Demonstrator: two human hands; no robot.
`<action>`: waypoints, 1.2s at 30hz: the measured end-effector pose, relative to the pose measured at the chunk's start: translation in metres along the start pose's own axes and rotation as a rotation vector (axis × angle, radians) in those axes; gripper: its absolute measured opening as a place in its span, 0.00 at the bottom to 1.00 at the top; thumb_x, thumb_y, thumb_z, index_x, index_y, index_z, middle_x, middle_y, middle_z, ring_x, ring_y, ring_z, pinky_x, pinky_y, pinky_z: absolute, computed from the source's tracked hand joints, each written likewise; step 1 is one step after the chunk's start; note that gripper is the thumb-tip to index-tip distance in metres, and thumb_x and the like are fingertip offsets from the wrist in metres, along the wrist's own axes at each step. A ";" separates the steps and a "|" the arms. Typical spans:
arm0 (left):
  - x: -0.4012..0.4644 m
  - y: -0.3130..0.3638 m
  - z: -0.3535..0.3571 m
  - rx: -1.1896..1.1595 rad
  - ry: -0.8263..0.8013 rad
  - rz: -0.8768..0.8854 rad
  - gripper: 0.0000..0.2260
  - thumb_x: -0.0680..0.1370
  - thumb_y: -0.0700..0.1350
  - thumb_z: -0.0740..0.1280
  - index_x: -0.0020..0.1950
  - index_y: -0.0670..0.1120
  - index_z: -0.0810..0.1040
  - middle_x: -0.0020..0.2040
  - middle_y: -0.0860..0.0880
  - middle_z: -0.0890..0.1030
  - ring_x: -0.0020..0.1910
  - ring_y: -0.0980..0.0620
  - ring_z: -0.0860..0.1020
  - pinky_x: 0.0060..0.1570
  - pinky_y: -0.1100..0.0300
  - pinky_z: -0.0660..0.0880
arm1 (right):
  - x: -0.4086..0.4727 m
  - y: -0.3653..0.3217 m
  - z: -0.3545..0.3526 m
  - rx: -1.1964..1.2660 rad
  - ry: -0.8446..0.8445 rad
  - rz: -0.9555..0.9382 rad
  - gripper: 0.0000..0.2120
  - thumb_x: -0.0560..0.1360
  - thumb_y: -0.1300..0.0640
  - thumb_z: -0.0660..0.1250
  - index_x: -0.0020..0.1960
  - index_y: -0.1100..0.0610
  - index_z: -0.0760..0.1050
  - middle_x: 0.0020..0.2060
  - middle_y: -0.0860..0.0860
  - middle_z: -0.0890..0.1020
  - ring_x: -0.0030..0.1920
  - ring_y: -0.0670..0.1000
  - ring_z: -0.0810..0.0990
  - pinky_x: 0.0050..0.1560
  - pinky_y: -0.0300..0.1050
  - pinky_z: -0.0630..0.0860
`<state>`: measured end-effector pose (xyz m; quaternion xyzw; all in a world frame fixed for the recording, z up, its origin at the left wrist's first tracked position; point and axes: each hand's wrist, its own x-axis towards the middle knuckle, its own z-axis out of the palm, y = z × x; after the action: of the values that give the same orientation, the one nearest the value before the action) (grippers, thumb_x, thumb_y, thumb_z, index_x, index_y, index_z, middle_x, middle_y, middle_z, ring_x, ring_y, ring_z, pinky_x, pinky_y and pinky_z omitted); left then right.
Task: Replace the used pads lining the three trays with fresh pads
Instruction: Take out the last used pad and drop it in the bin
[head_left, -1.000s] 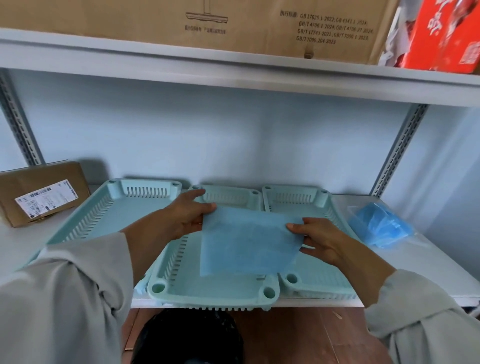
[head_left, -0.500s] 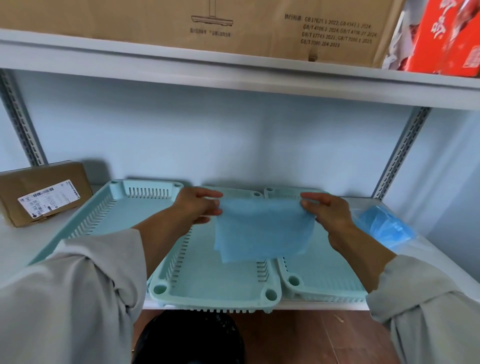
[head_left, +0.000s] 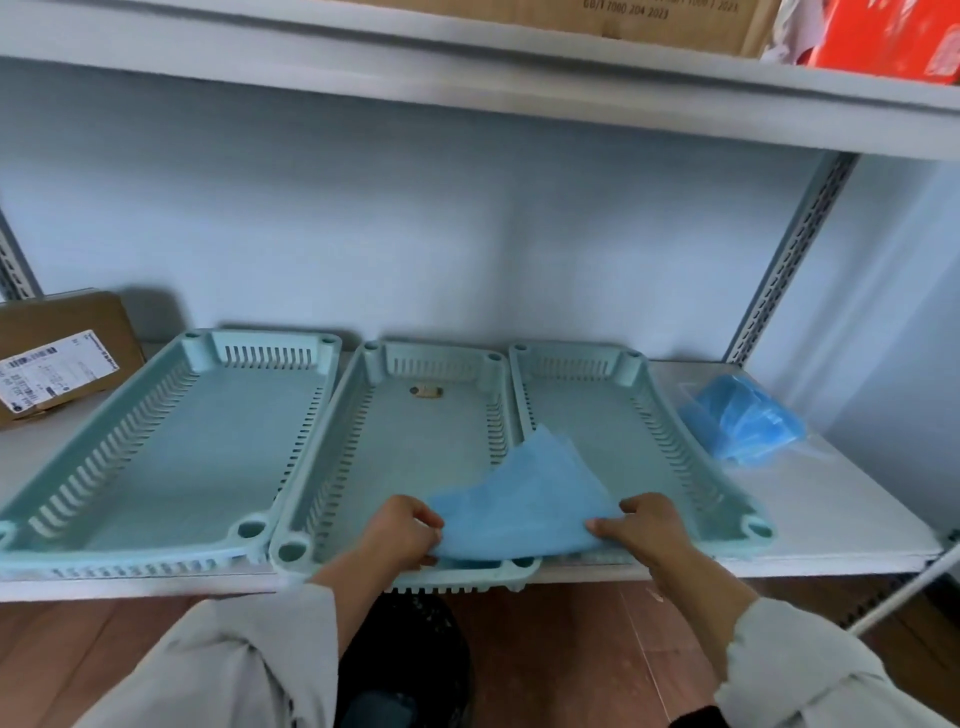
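Pads are out of all three trays (head_left: 171, 441) as far as I can see, and one blue pad (head_left: 519, 499) hangs pinched between left hand (head_left: 402, 530) and right hand (head_left: 647, 522), every tray unlined.
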<state>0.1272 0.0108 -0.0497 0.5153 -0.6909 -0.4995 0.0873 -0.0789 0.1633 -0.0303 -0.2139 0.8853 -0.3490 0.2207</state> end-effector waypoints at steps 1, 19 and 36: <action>0.002 0.002 -0.001 -0.011 -0.006 -0.018 0.09 0.77 0.39 0.65 0.38 0.49 0.74 0.33 0.47 0.77 0.21 0.57 0.76 0.22 0.67 0.72 | 0.001 -0.003 -0.003 -0.012 -0.025 -0.004 0.19 0.65 0.58 0.78 0.50 0.67 0.80 0.44 0.59 0.82 0.45 0.56 0.80 0.46 0.47 0.75; 0.000 0.026 0.001 -0.060 -0.147 -0.156 0.29 0.74 0.29 0.65 0.72 0.45 0.63 0.52 0.39 0.74 0.33 0.52 0.74 0.24 0.64 0.66 | -0.009 -0.015 -0.008 -0.105 -0.086 0.016 0.36 0.70 0.54 0.73 0.72 0.61 0.62 0.68 0.58 0.70 0.66 0.58 0.71 0.66 0.52 0.69; -0.036 0.061 -0.016 0.015 -0.115 0.548 0.10 0.76 0.39 0.67 0.57 0.42 0.77 0.49 0.47 0.78 0.48 0.52 0.75 0.48 0.61 0.70 | -0.036 -0.112 0.009 0.899 -0.307 -0.034 0.27 0.73 0.69 0.67 0.70 0.62 0.66 0.55 0.63 0.80 0.45 0.55 0.83 0.45 0.47 0.81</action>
<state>0.1156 0.0278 0.0203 0.2807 -0.8121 -0.4803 0.1760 -0.0200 0.1031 0.0525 -0.1607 0.6002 -0.6654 0.4138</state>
